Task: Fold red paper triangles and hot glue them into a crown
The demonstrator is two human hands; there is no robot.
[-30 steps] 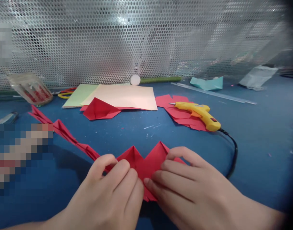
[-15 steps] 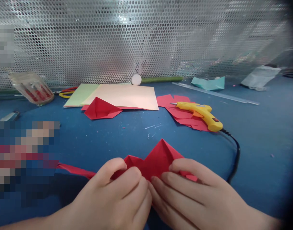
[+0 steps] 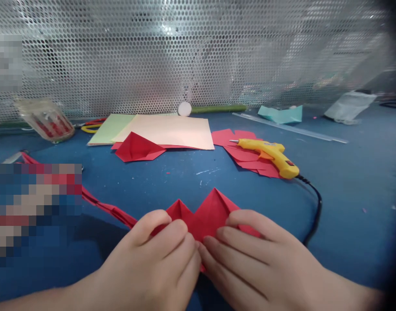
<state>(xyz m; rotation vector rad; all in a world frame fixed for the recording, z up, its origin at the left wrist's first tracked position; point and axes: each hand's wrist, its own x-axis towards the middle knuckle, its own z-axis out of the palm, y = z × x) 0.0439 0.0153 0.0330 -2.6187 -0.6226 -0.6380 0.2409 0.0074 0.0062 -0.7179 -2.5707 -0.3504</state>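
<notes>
A folded piece of red paper (image 3: 211, 211) with two raised points is held low in the middle of the view. My left hand (image 3: 165, 255) is closed on its left side, fingers curled over the paper. On its right side my right hand (image 3: 250, 255) pinches the paper, fingers close together. The two hands meet at the centre, and the lower part of the paper is hidden behind them. From beside my left hand a thin red folded strip (image 3: 110, 211) runs up to the left into a blurred patch.
Behind lie another folded red paper (image 3: 138, 149) and stacked pale sheets (image 3: 175, 127). A yellow glue gun (image 3: 269, 151) rests on red paper pieces (image 3: 250, 164), its black cord (image 3: 317, 207) curving toward me. A jar (image 3: 50, 121) leans at left; a perforated metal panel (image 3: 198, 52) stands behind.
The red strip at left now reaches higher and shows more of its length. The left point of the paper stands up more. Both hands keep their grip, shifted slightly left.
</notes>
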